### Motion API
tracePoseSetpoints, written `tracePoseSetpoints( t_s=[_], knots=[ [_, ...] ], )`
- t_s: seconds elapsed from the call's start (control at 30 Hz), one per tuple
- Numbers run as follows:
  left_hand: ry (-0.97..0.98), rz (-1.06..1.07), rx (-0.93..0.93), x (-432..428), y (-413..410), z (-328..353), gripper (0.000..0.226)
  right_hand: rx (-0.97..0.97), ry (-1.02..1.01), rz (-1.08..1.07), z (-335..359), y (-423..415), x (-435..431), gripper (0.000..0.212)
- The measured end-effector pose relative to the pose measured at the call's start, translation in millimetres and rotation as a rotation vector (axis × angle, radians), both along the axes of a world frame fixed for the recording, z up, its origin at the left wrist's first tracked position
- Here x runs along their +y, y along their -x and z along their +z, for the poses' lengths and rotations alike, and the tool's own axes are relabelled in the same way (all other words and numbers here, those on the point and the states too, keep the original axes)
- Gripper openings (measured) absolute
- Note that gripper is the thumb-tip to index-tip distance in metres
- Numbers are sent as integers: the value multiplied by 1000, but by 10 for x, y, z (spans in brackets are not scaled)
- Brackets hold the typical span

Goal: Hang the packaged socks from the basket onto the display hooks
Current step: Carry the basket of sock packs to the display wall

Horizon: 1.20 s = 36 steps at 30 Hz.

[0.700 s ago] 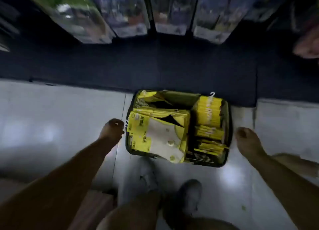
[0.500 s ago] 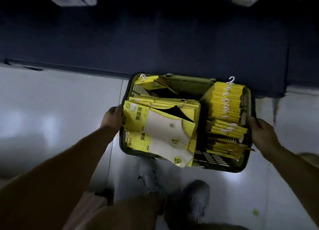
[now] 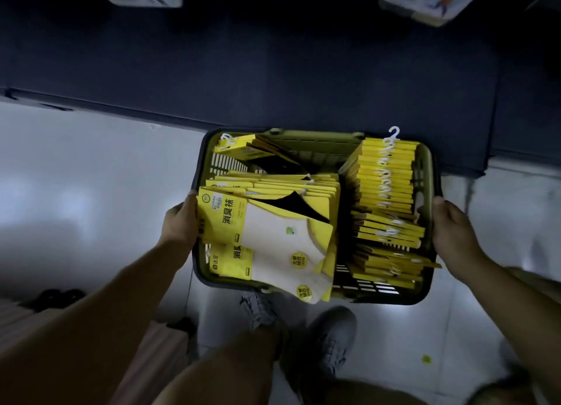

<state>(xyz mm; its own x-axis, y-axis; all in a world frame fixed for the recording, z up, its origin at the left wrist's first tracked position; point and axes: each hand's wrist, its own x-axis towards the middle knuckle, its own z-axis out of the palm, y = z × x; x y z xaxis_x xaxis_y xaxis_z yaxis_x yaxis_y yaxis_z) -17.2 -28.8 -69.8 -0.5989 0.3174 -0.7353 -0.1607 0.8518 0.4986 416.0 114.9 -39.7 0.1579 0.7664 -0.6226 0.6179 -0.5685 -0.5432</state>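
Your left hand [image 3: 179,222] and right hand [image 3: 452,231] curl round the basket [image 3: 428,173] at its side rims, which they hung clear of a moment ago. It holds the packaged socks [image 3: 273,240]. Its far rim sits by the dark shelf base [image 3: 273,70], and open floor [image 3: 91,207] lies to the left.

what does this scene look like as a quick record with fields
basket: green, holds socks, in front of the dark shelf base
left hand: grips the basket's left rim
right hand: grips the basket's right rim
socks: yellow packs, flat stack on the left, upright rows with white hooks on the right
floor: pale tiles; cannot tell whether the basket is lifted off it
shoes: grey, just below the basket
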Motion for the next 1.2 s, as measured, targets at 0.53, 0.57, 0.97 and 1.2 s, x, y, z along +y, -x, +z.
tracePoseSetpoints(
  t_s=[0.53,0.57,0.97,1.2],
  knots=[
    [-9,462,29,-1459,1302,3687,63,-20,-76,519,3615,2398,424,46],
    [-16,491,39,-1524,1406,3860,64,-21,-88,544,3764,2599,451,48],
    [-28,890,178,-2373,2449,4661,57,50,-187,935,4638,5416,510,44],
    [1,1113,181,-2686,3044,4762,59,87,-131,1147,4673,7114,322,42]
  ],
)
